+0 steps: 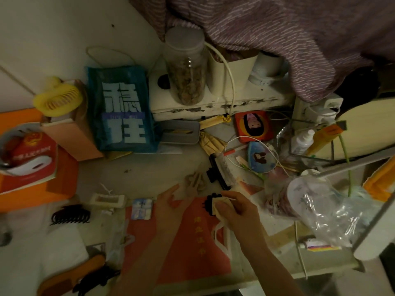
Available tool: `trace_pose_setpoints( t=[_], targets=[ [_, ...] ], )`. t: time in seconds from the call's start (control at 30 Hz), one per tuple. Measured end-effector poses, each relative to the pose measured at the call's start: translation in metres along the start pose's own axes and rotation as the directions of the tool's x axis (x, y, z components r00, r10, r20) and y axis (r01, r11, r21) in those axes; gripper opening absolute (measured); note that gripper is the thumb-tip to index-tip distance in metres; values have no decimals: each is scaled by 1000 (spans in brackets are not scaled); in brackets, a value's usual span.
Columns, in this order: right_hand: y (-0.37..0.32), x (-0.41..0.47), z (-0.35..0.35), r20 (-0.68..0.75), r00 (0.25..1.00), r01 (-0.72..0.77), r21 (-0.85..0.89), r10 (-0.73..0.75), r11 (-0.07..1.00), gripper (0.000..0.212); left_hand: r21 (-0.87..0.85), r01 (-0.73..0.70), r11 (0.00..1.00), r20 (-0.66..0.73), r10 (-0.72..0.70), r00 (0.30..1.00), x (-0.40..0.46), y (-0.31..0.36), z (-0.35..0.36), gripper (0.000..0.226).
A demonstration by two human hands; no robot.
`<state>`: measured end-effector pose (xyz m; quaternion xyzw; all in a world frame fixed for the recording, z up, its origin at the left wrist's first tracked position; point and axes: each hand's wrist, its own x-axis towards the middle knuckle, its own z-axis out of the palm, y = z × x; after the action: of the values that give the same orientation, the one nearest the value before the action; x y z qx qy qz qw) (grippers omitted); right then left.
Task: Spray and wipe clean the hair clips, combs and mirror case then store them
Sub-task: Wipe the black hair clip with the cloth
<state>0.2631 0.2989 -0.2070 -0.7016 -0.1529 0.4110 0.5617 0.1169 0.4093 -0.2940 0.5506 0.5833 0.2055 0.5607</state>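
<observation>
right hand [237, 212] gripping cloth [222, 207] (black clip [210, 205])

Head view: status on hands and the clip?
Right hand pinches cloth around small black clip. Left hand open, empty. Beige clip just beyond, apart.

Four dark hair clips [71, 215], one beige clip [195, 181], two hands [235, 208]

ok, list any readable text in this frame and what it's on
"稳住": large white characters on the blue bag.
Yellow characters on the red bag under the hands: too blurred to read.
Red booklet at left, emblem and a line of text: too blurred.
Bottle and tube labels: too small.
</observation>
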Motion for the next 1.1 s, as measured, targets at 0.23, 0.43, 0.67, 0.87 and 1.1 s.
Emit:
trace_pose_setpoints(
  t=[0.23, 0.43, 0.67, 0.87, 1.1],
  targets=[
    [-10, -26, 42, 122, 992, 44, -65, -36, 997, 20, 63, -32, 997, -80, 37, 996, -33, 16, -68, 52],
    [-7, -45, 96, 218, 976, 40, -104, -17, 994, 20, 30, -50, 998, -269, 57, 961, -48, 13, -135, 46],
    [1, -65, 182, 220, 975, 54, -78, -36, 995, 20, 69, -20, 997, -247, 37, 968, -25, -21, -232, 53],
    [18, -90, 252, 97, 994, 62, -178, -45, 982, 21, 59, -26, 998, -131, 34, 991, 7, -47, -307, 55],
    [30, -118, 301, 16, 1000, -20, -197, 24, 980, 18, 84, -204, 975, 50, 200, 978, 33, -61, -355, 42]
  ],
)
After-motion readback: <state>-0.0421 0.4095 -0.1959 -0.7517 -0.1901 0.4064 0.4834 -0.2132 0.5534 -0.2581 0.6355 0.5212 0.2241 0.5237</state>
